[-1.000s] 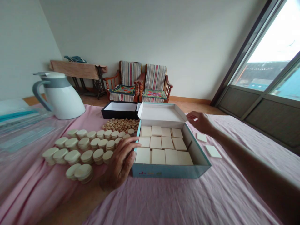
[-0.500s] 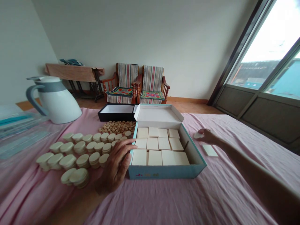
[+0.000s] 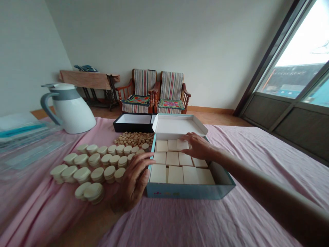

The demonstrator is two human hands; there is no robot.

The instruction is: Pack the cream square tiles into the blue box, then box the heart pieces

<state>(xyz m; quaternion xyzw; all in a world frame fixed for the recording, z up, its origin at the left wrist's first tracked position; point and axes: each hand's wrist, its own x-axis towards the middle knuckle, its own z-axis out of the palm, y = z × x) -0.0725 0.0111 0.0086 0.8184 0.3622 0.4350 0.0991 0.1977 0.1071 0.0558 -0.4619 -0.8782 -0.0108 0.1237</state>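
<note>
A light-blue cardboard box (image 3: 190,192) stands in front of me with its white lid folded back. Rows of square, cream-white tiles (image 3: 176,174) fill most of it. My left hand (image 3: 132,181) rests against the box's left wall, its fingers stretched over the rim and the thumb apart. Over the back row, my right hand (image 3: 196,145) has its fingers closed on a white square tile (image 3: 182,144). The right forearm crosses above the box's right wall and hides part of the back right corner.
Several stacks of round wooden discs (image 3: 97,174) stand left of the box. Behind them lie many small wooden beads (image 3: 135,138) and a black tray (image 3: 133,127). A white jug (image 3: 73,115) and clear plastic packets (image 3: 28,147) are at far left. Pink cloth (image 3: 164,226) covers the surface.
My right hand has moved left from the cloth beside the box to above its back row, carrying the white tile. The left hand stays at the box rim. The view has turned slightly left.
</note>
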